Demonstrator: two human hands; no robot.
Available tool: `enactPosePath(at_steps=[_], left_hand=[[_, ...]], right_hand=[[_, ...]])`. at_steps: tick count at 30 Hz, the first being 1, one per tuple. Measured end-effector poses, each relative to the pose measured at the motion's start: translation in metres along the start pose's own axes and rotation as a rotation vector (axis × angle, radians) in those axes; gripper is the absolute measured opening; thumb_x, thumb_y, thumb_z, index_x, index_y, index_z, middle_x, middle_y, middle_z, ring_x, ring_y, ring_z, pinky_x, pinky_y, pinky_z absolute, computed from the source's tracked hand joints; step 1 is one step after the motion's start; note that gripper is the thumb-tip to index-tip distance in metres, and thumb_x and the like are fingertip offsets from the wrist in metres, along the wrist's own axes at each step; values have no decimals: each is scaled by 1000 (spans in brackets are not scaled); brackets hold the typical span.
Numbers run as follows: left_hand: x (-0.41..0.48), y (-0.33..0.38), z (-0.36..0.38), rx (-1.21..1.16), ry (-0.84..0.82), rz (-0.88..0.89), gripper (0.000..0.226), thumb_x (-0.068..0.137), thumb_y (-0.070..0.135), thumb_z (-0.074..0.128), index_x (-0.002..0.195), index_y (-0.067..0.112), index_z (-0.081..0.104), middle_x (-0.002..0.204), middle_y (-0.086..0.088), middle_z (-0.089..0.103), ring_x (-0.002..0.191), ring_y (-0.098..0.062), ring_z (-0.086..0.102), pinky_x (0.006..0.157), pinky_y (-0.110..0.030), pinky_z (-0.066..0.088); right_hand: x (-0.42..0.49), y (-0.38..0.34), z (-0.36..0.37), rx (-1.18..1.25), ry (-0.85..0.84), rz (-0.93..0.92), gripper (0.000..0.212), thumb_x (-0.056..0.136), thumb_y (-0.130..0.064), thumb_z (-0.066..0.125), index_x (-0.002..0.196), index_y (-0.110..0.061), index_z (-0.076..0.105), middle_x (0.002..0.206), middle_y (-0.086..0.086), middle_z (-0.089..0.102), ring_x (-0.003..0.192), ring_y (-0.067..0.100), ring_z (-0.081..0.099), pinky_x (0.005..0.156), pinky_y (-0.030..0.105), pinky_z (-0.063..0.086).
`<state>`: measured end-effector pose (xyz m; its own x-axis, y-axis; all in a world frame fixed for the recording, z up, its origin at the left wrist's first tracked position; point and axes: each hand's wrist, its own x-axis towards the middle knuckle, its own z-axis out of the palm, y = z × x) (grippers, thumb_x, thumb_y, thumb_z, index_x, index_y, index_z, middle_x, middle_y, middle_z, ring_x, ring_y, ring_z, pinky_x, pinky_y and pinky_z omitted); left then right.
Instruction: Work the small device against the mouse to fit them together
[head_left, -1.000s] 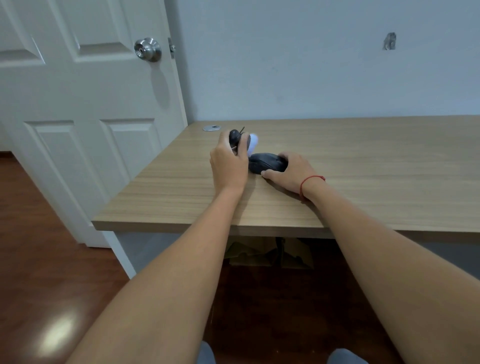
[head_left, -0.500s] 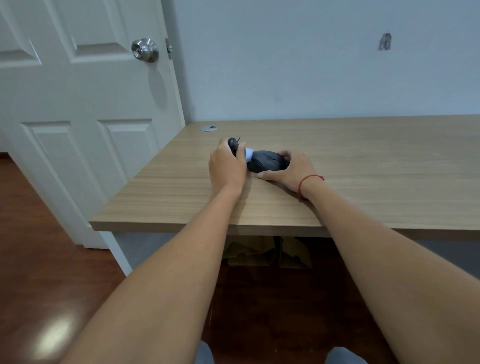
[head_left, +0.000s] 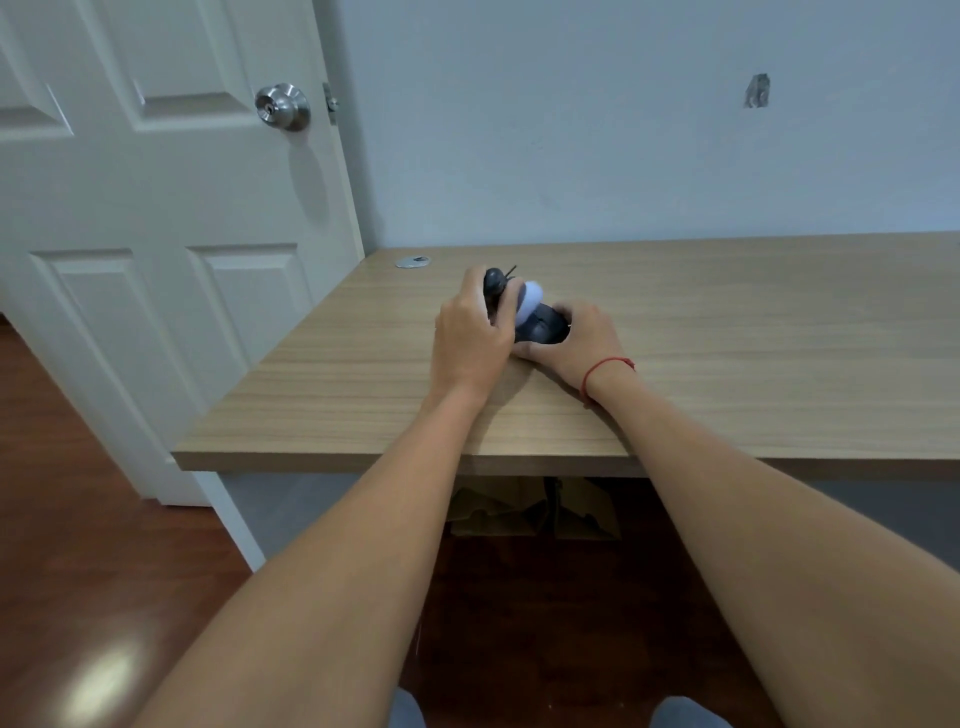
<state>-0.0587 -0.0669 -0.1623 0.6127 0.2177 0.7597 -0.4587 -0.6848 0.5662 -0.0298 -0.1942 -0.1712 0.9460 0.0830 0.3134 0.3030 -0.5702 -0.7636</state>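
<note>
**Two hands on small dark objects at the surface's left end**

No readable brand, label or writing anywhere; dark casings too small and too covered by fingers to show markings.

Left hand (head_left: 470, 338): grip clenched around a small black device (head_left: 493, 283) with a pale lavender rounded part (head_left: 530, 306), thin black strand poking up from its top. Right hand (head_left: 574, 340): fingers curled over a dark rounded object (head_left: 545, 327), pressed down on the surface, touching the lavender part. Red string bracelet (head_left: 605, 366) on the right wrist.

Light wood-grain surface (head_left: 753, 338), set against a pale blue-grey wall (head_left: 571, 130). Silver grommet cap (head_left: 413, 262) near the back left corner. Small grey mark (head_left: 757, 91) high on the wall. White panelled door (head_left: 156, 218) with steel knob (head_left: 282, 106) just left. Reddish wood floor (head_left: 78, 545) below; crumpled cardboard (head_left: 519, 512) under the surface.
</note>
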Motion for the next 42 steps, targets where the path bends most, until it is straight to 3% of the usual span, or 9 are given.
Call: enactPosePath(at_steps=[4,12,17,20,23,29,32,37,42], left_hand=[[-4,2,5,127,-132,128,24,90,28,64,89,4,58,71,-13,64,66,-35,60,57,-34,41],[1,-4,1,46,-58,-5,24,91,29,61,88,6,56,74,-12,67,70,-33,64,62,-39,51],[2,-8,4,147,-111,-80,23,91,28,61,89,6,56,78,-15,65,72,-34,59,60,-34,39],[6,-16,2,230,-87,-228,22,94,28,55,89,6,53,82,-15,62,75,-33,54,62,-32,31],[8,-11,2,41,-10,-194,27,93,31,57,86,5,53,74,-16,65,72,-35,60,61,-39,44],[8,-16,1,116,-77,-304,24,93,28,55,82,10,46,80,-13,59,78,-33,57,64,-30,33],[10,-19,-1,156,-33,-384,26,95,28,53,85,5,50,84,-17,60,83,-33,56,65,-31,32],[7,-10,3,-33,-47,-200,29,92,32,58,77,10,47,66,-9,58,64,-31,56,60,-34,43],[8,-16,0,124,41,-321,29,96,31,51,89,3,53,83,-16,64,74,-30,54,64,-30,35]], right_hand=[[3,1,2,-14,37,25,24,68,-27,77,79,-16,59,69,-4,56,63,12,51,52,22,33],[2,3,1,-1,10,17,38,66,-31,83,95,-12,67,81,-2,63,73,12,56,57,20,37],[3,5,2,13,9,32,38,66,-34,82,94,-15,64,77,-5,60,66,7,53,52,17,33],[5,10,4,4,4,62,54,63,-40,82,108,-15,66,96,0,68,86,17,62,67,23,47],[9,12,5,-49,-6,104,68,53,-58,76,111,-24,65,105,0,70,102,24,63,92,41,52],[10,12,6,-67,-65,123,92,38,-74,61,118,-29,61,115,0,67,113,28,59,99,46,48],[11,12,5,-87,-70,111,86,45,-73,63,118,-27,62,116,0,67,113,28,58,99,47,48],[12,13,6,-139,-86,90,72,53,-72,59,110,-29,63,109,2,68,108,30,60,96,47,49],[11,13,8,-154,-60,60,63,66,-72,53,107,-25,64,106,3,68,107,30,59,97,47,48]])
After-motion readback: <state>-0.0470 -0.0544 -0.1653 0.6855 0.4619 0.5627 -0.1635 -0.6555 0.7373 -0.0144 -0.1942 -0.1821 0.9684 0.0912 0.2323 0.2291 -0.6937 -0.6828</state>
